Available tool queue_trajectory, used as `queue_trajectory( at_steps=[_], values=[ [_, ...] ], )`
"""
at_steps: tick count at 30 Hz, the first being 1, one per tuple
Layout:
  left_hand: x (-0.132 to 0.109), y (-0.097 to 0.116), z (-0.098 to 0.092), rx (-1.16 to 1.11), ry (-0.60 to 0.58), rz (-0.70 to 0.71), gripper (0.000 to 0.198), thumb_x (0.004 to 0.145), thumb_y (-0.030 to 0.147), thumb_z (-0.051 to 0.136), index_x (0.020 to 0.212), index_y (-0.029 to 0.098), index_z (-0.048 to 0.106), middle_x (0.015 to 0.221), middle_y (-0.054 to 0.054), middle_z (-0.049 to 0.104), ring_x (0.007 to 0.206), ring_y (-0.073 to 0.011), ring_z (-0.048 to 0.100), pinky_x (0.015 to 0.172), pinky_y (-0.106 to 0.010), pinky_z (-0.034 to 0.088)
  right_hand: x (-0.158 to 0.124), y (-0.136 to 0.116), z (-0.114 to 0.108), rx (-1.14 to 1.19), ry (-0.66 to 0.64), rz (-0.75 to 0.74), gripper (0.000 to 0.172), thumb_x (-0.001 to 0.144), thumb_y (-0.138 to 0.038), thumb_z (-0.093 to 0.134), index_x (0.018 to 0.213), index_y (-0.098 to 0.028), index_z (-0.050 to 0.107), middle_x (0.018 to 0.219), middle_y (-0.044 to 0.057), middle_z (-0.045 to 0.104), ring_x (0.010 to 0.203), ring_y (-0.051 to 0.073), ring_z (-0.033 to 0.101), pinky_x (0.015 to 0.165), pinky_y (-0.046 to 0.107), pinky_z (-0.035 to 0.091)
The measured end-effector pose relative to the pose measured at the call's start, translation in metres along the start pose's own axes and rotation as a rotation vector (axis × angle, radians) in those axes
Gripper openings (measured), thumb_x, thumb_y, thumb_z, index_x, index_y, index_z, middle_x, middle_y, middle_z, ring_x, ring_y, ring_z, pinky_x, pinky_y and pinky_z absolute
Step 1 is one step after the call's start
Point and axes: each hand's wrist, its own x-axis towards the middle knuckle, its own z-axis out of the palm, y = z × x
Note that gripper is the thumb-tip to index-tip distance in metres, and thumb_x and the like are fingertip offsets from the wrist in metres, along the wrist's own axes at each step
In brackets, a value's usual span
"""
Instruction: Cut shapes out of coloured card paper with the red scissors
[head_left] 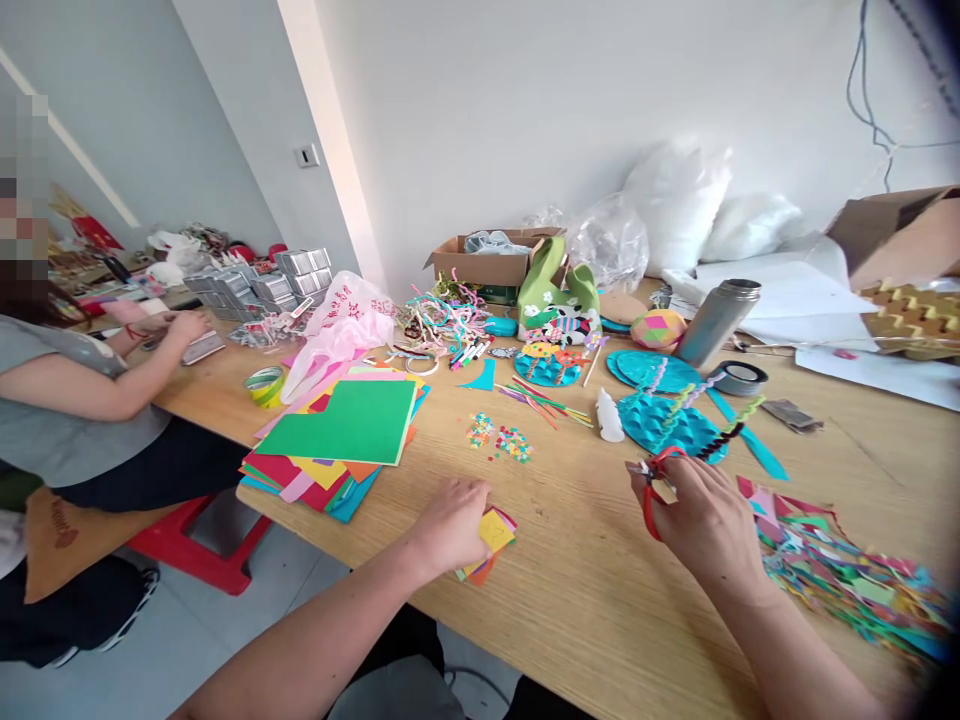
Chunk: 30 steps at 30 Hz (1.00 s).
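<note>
L hand: fingers closed on cut-paper stack nr surface's front edge, prob. to keep sheets aligned; R hand: curled round red-handled scissors; paper scraps twd R edge, prob. for separation.

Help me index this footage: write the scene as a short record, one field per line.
Left hand: at a small bundle of coloured papers, yellow on top; exact grip unclear
Right hand: holding red-handled scissors
Large sheets: stacked left of centre, green on top
Confetti: two small heaps beyond the hands
Scraps: colourful cuttings to the right of the right hand
Bottle: white, beside blue egg-tray pieces
Nearby person: at left of view, grey top
</note>
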Motion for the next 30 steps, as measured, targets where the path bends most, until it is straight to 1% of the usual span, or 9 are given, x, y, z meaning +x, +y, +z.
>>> queue_trajectory(
  at_steps=[4,8,13,17,22,24,26,28,30],
  values=[
    [0.006,-0.001,-0.002,0.017,-0.047,0.002,0.039,0.053,0.019,0.069,0.090,0.016,0.057,0.092,-0.007,0.062,0.090,-0.0228,0.054,0.076,-0.029,0.040,-0.001,-0.002,0.003,0.062,0.021,0.015,0.019,0.083,-0.028,0.054,0.068,-0.020,0.045,0.063,0.002,0.056,0.059,0.017,0.055,0.059,0.027,0.038],
    [0.005,-0.003,0.000,-0.008,-0.033,0.000,0.031,0.052,0.020,0.070,0.079,0.018,0.055,0.086,-0.005,0.059,0.086,-0.0207,0.053,0.073,-0.027,0.038,-0.002,-0.002,0.004,0.110,0.004,0.018,0.018,0.083,-0.029,0.055,0.070,-0.020,0.046,0.065,0.002,0.057,0.061,0.017,0.056,0.059,0.026,0.039],
    [0.001,-0.002,0.001,-0.030,-0.015,0.001,0.031,0.053,0.019,0.070,0.079,0.017,0.053,0.091,-0.007,0.056,0.089,-0.0220,0.050,0.074,-0.027,0.037,-0.004,-0.001,0.007,0.117,0.009,0.030,0.018,0.083,-0.030,0.055,0.071,-0.020,0.047,0.064,0.002,0.056,0.059,0.016,0.055,0.059,0.026,0.039],
    [0.001,-0.003,0.004,-0.074,-0.016,-0.007,0.040,0.053,0.014,0.067,0.090,0.018,0.053,0.089,-0.006,0.058,0.087,-0.0213,0.052,0.072,-0.027,0.036,-0.005,0.000,0.011,0.119,-0.005,0.032,0.018,0.083,-0.030,0.056,0.071,-0.020,0.047,0.066,0.002,0.058,0.061,0.017,0.056,0.059,0.026,0.039],
    [0.003,-0.007,0.001,-0.184,-0.039,-0.034,0.039,0.052,0.012,0.069,0.088,0.018,0.054,0.086,-0.002,0.060,0.078,-0.0169,0.054,0.062,-0.023,0.036,-0.005,0.000,0.010,0.158,-0.024,0.051,0.018,0.083,-0.030,0.056,0.071,-0.020,0.047,0.066,0.002,0.058,0.061,0.016,0.057,0.060,0.025,0.040],
    [0.005,-0.007,-0.002,-0.331,-0.070,-0.063,0.038,0.052,0.011,0.070,0.085,0.018,0.054,0.082,0.000,0.060,0.073,-0.0142,0.054,0.059,-0.021,0.036,-0.005,-0.001,0.010,0.194,-0.036,0.056,0.018,0.083,-0.031,0.056,0.072,-0.020,0.047,0.067,0.002,0.058,0.062,0.016,0.057,0.061,0.025,0.040],
    [0.010,-0.005,-0.005,-0.614,-0.112,-0.113,0.039,0.050,0.010,0.071,0.084,0.017,0.054,0.078,0.002,0.059,0.069,-0.0122,0.053,0.058,-0.021,0.037,-0.006,-0.004,0.010,0.232,-0.034,0.078,0.019,0.083,-0.032,0.056,0.071,-0.021,0.047,0.066,0.001,0.058,0.061,0.016,0.058,0.061,0.024,0.041],
    [0.019,0.000,-0.008,-0.955,-0.126,-0.152,0.042,0.046,0.010,0.073,0.083,0.016,0.054,0.075,0.002,0.058,0.067,-0.0115,0.053,0.059,-0.022,0.040,-0.007,-0.010,0.010,0.281,-0.056,0.154,0.020,0.083,-0.035,0.055,0.071,-0.021,0.049,0.065,0.001,0.059,0.058,0.015,0.057,0.059,0.024,0.041],
    [0.032,0.005,-0.008,-1.211,-0.089,-0.151,0.044,0.042,0.011,0.075,0.081,0.015,0.056,0.076,0.001,0.060,0.068,-0.0118,0.054,0.064,-0.023,0.042,-0.008,-0.017,0.011,0.352,-0.133,0.273,0.021,0.083,-0.039,0.053,0.073,-0.021,0.052,0.066,0.001,0.059,0.057,0.015,0.057,0.056,0.023,0.042]
  ],
)
